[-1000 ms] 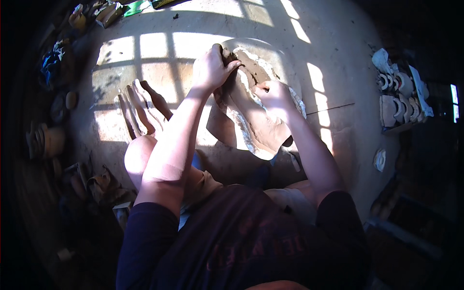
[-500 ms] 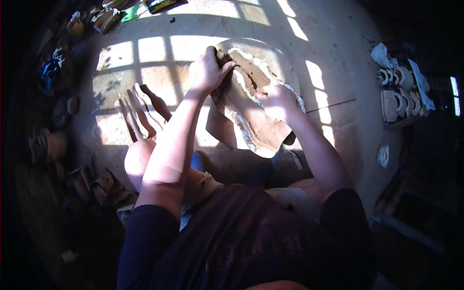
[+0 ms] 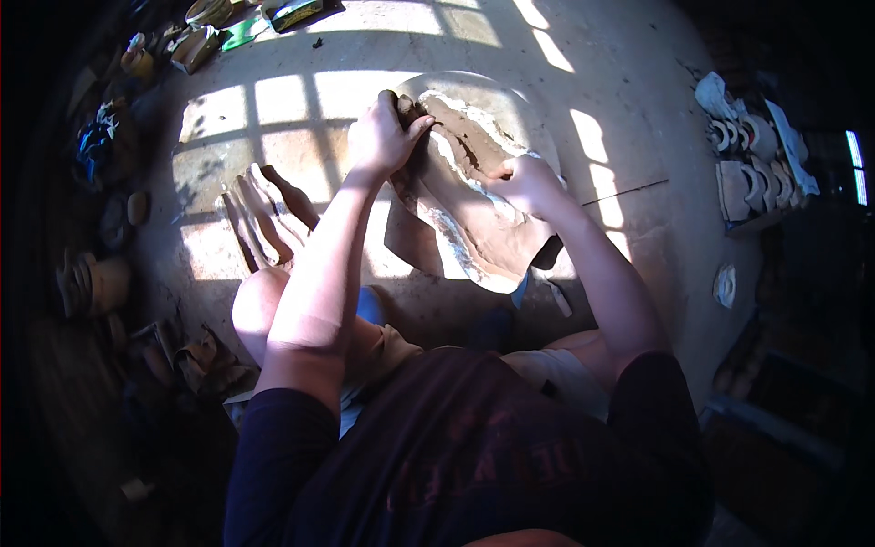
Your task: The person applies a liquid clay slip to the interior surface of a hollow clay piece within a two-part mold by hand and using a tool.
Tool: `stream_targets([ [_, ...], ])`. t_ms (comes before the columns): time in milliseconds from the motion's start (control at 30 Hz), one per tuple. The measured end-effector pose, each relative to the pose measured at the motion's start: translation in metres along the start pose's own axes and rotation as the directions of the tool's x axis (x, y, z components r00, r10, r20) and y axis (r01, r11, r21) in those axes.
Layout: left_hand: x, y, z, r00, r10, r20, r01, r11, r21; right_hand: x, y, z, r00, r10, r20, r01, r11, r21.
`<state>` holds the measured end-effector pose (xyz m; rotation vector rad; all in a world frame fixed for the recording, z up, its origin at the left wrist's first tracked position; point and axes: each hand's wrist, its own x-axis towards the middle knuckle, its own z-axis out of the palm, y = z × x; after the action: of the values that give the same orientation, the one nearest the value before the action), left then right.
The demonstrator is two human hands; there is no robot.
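A slim pale-handled tool [image 3: 561,299] lies nearest, just right of the white-edged clay form [image 3: 492,244] at centre. Wavy clay strips [image 3: 264,217] lie left. Farther, the right hand [image 3: 531,185] curls against the form; whether it pinches, I cannot tell. Beyond, the left hand [image 3: 379,139] is clamped on a brown clay lump [image 3: 406,113].

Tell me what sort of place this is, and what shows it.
Probably a clay or pottery workshop: there is a large brown clay-like piece with whitish bands, wavy strips to its left, and curved pieces lined up at the right.
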<state>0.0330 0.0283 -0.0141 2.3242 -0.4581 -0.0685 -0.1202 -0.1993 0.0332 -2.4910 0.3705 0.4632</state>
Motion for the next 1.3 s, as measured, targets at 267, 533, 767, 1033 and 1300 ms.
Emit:
stream_targets([
  [267,0.003,-0.008,0.005,1.000,0.010,-0.001,-0.010,1.000,0.000,-0.006,0.051,0.025,0.991,0.130,-0.037,-0.119,0.966,0.231],
  [533,-0.001,-0.024,-0.002,0.996,-0.070,0.062,0.071,0.997,-0.009,-0.039,0.056,0.062,0.947,0.226,-0.228,-0.077,0.849,0.523],
  [767,-0.017,-0.055,0.011,0.996,-0.087,0.034,0.092,0.980,-0.176,-0.050,0.035,0.033,0.933,0.331,-0.143,-0.178,0.768,0.616],
  [1033,-0.066,-0.046,0.028,0.936,-0.323,-0.137,0.281,0.924,-0.259,-0.011,0.026,0.019,0.982,0.190,-0.022,-0.166,0.904,0.394],
  [1300,-0.097,-0.042,0.032,0.895,-0.414,-0.163,0.347,0.879,-0.327,0.006,-0.009,0.018,0.973,0.159,0.167,-0.222,0.842,0.492],
])
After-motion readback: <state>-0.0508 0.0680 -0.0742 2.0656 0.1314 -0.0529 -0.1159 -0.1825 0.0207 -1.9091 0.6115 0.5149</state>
